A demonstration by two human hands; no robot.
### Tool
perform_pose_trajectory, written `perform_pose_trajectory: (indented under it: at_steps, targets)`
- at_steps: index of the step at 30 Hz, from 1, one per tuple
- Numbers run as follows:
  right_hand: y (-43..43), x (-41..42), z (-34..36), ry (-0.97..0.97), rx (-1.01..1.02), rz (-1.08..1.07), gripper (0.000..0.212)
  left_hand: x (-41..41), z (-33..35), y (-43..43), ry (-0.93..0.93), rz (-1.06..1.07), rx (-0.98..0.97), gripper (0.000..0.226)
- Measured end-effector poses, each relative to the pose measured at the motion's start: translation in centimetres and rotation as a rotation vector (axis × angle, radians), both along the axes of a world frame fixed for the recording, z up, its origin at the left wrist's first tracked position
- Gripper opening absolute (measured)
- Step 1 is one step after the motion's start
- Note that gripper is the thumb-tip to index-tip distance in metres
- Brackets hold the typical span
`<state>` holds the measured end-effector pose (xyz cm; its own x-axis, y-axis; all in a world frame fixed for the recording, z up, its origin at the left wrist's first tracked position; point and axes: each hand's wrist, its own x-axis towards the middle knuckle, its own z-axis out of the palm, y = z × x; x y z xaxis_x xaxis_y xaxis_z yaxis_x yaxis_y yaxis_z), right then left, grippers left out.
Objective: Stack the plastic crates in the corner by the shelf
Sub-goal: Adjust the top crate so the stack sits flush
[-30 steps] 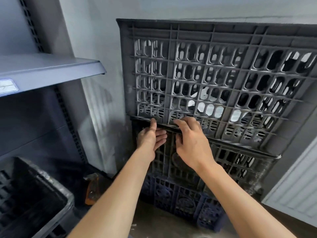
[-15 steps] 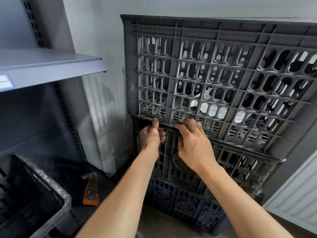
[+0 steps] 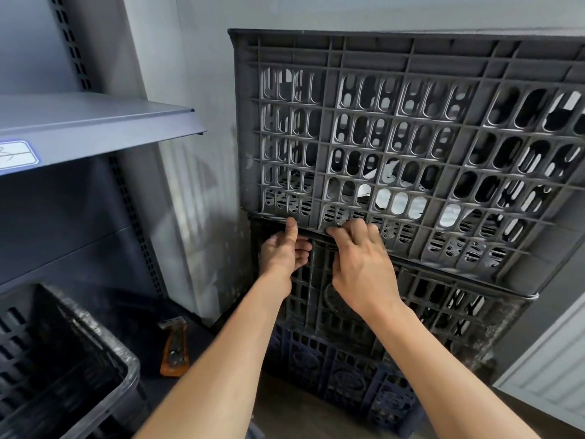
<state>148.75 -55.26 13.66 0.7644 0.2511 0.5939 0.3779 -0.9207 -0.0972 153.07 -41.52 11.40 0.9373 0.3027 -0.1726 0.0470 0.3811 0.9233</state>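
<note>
Head view, looking down both bare forearms reaching forward into the corner. Three crates stacked against the wall: grey top crate [image 3: 395, 147] sits on a darker middle crate [image 3: 427, 308], which sits on a blue bottom crate [image 3: 342, 372] on the floor. Left hand [image 3: 283, 255] at the seam between top and middle crates, palm turned inward, thumb pointing straight up and touching the lower edge of the top crate, other fingers curled loosely toward the palm, not clearly gripping anything. Right hand [image 3: 361, 264] just beside it, back of hand to camera, wrist bent, fingertips hooked over the same seam at the top crate's bottom edge; whether they actually clamp the rim cannot be told. Hands close together, nearly touching. Both arms extended, elbows out of frame. White scraps visible through the top crate's slots. Left of the stack: grey metal shelf [image 3: 95, 122] with a label on its front lip, perforated uprights. Bottom left, a black bin [image 3: 104, 359]. Orange tool [image 3: 174, 350] lies on the dark base between bin and stack.
</note>
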Motion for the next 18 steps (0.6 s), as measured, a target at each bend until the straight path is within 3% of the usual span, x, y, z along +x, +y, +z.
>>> perform_pose_trajectory:
  at_steps: [18]
  targets:
    - [0.47, 0.37, 0.1, 0.033, -0.019, -0.031, 0.054, 0.97, -0.85, -0.51, -0.096, 0.101, -0.033, 0.032]
